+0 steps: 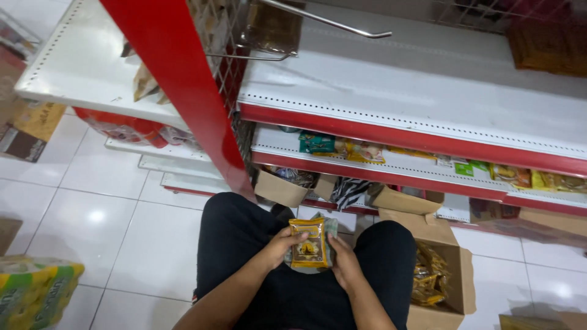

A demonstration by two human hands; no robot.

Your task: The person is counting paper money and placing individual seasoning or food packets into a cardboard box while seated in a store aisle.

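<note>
I hold a small yellow-orange snack packet (309, 243) upright between both hands, above my lap in black trousers. My left hand (282, 244) grips its left edge, my right hand (343, 260) grips its right edge. More thin packets seem stacked behind the front one; their number is hidden. An open cardboard box (455, 284) with similar golden packets (428, 275) stands on the floor just right of my right knee.
A red and white shop shelf unit (397, 116) rises in front, with a red upright post (183, 91), wire hooks above and packets on lower shelves. Open cardboard boxes (281, 186) sit under it. A green-yellow wrapped pack (33, 293) lies on the white tiles at bottom left.
</note>
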